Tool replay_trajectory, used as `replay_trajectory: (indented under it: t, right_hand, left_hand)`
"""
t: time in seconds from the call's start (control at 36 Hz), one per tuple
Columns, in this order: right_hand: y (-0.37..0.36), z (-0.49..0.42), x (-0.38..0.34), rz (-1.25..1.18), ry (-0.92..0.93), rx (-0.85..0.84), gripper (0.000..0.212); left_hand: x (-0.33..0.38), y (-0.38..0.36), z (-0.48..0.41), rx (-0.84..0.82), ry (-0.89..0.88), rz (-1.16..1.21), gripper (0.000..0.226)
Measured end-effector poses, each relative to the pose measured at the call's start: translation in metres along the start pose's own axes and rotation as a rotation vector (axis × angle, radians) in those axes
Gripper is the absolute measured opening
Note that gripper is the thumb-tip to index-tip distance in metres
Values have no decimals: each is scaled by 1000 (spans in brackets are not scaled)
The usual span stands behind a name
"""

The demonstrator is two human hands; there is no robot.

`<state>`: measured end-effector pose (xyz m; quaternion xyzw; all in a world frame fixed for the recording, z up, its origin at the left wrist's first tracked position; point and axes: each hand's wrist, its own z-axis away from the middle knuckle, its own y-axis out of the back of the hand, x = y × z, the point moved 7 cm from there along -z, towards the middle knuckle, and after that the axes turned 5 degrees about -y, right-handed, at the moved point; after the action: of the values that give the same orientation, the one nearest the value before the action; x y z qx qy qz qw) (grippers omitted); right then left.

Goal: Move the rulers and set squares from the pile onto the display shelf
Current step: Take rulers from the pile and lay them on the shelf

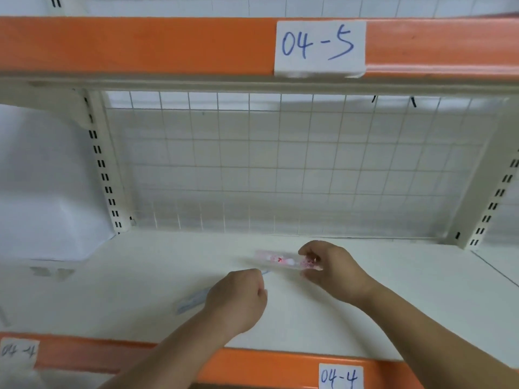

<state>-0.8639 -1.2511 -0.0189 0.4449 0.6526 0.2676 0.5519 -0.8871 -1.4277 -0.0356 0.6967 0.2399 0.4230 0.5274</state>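
A clear ruler with pink and red print (pixel 276 259) hovers just over the white display shelf (pixel 393 299), blurred by motion. My right hand (pixel 332 269) pinches its right end between thumb and fingers. My left hand (pixel 237 300) is curled round a pale blue, see-through ruler (pixel 192 300) that sticks out to the lower left of the fist, with a short tip showing past the knuckles. Both hands are over the middle of the shelf. The pile is out of view.
A white wire grid (pixel 280 169) backs the shelf between slotted cream uprights (pixel 102 164). An orange beam with the label 04-5 (pixel 320 47) runs overhead, and the shelf's own orange front edge carries the label 04-4 (pixel 339 377).
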Motion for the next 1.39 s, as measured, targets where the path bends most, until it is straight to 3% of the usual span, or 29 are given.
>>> replay_trajectory:
  t: [0.22, 0.47, 0.94, 1.39]
  right_hand:
    - [21, 34, 10, 277, -46, 124, 35]
    - [51, 73, 52, 352, -166, 238, 36]
    - [152, 170, 176, 413, -383, 239, 37]
    - [251, 272, 309, 398, -434, 159, 37]
  left_hand:
    - [27, -16, -11, -68, -129, 7, 20]
    - [71, -34, -14, -111, -232, 27, 19]
    - [237, -84, -12, -168, -344, 42, 19]
    - [418, -155, 6, -187, -354, 84, 18]
